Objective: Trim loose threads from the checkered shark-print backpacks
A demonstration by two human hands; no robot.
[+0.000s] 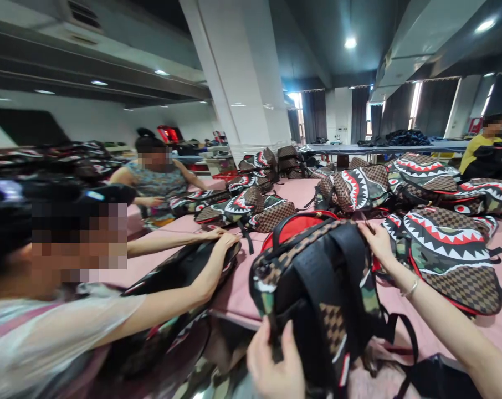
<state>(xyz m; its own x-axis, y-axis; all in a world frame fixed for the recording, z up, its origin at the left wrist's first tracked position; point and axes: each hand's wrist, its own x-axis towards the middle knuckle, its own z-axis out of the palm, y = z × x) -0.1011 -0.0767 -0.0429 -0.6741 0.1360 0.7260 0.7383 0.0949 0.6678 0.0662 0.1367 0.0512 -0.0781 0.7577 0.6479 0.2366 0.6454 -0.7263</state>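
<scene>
In front of me a backpack (317,277) stands on the pink table with its black back panel and padded straps facing me. It has brown checks, camouflage sides and a red lining showing at the open top. My left hand (276,357) is at its lower left side, with fingers and thumb around the edge. Reaching over from the right, my right hand (378,244) grips the upper right edge; a bracelet circles that wrist. Parts of both hands' grip are hidden by the bag.
At left, a co-worker (163,310) handles a dark bag (184,263) close beside mine. Another person (155,172) sits across the pink table (184,224). Several shark-mouth backpacks (450,255) lie to the right and beyond. A white pillar (242,72) rises behind.
</scene>
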